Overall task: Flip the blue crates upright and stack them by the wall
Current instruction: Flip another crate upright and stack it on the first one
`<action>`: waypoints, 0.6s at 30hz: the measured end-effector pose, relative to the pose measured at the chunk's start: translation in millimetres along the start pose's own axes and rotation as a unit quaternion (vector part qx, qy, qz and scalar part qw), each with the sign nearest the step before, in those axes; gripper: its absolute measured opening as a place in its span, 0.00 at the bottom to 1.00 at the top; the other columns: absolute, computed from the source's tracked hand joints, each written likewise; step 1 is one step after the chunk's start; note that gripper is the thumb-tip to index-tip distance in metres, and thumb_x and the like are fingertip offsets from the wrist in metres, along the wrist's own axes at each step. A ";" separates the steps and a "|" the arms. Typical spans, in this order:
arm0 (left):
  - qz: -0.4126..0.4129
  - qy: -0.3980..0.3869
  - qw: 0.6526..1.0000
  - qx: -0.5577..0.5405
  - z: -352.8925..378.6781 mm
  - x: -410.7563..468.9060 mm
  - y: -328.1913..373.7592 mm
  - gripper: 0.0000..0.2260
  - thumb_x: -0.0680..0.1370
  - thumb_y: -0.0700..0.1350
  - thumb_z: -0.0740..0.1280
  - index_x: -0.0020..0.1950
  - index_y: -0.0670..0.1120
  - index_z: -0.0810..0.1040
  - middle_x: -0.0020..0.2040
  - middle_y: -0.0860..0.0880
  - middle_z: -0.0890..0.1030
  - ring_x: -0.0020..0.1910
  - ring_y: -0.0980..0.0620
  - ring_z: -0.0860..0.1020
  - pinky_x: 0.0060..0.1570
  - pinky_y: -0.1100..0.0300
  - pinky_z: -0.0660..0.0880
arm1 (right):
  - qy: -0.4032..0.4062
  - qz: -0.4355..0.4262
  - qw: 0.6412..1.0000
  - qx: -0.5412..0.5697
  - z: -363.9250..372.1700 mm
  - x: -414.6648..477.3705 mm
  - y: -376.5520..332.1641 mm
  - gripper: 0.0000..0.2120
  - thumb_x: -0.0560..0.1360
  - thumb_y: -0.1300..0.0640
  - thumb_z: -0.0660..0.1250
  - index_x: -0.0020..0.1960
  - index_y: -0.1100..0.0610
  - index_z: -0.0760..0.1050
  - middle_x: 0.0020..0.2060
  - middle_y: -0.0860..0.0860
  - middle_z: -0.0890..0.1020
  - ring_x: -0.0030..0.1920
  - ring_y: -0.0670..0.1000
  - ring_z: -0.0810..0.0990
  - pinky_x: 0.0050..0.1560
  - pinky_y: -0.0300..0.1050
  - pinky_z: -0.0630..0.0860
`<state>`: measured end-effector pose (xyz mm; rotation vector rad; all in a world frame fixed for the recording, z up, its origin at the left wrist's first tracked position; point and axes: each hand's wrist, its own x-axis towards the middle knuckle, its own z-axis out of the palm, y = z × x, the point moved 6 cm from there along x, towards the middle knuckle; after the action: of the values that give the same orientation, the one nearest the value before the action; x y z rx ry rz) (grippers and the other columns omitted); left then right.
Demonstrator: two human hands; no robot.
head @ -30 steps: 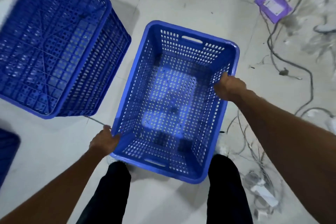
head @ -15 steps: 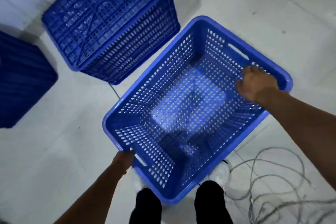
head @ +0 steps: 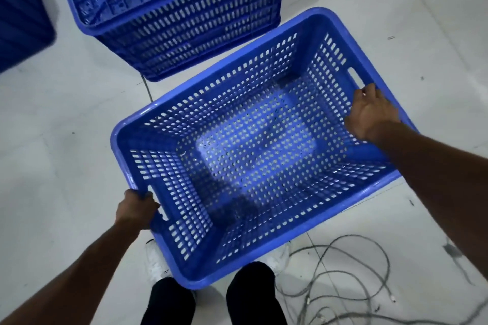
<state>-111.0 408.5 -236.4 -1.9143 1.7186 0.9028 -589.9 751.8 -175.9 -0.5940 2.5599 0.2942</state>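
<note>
Step in hand: carrying the upright blue perforated plastic crate (head: pixel 253 145) above the pale tiled floor (head: pixel 52 126), open side up, on the way to a stacking spot.
Left hand (head: pixel 137 210): fingers wrapping the near short-end rim beside the handle slot.
Right hand (head: pixel 371 113): fingers curling over the far short-end rim by its handle slot.
Ahead: overturned blue slatted plastic crate (head: pixel 171 8) sitting base-up, just beyond.
Next, probably: setting this one down by the wall, keeping clear of the loose grey cable (head: pixel 343 285) near the feet.

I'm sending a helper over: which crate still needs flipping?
On the pale tiled floor, look just beyond the open crate held in both hands. The upside-down crate sits there, ribbed base facing up, not open like the held one.
</note>
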 end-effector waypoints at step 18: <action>0.048 0.103 0.990 0.079 -69.7 3.0 54.2 0.18 0.75 0.51 0.67 0.58 0.40 0.71 0.52 0.34 0.81 0.46 0.33 0.80 0.50 0.45 0.79 | 0.043 0.194 0.963 0.180 -2.3 -18.7 41.3 0.20 0.78 0.57 0.62 0.66 0.67 0.66 0.64 0.67 0.73 0.66 0.67 0.71 0.64 0.57 0.69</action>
<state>-150.7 350.4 -183.1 -1.8878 1.9536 0.5970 -595.2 794.2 -160.4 0.0331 2.7063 -0.0745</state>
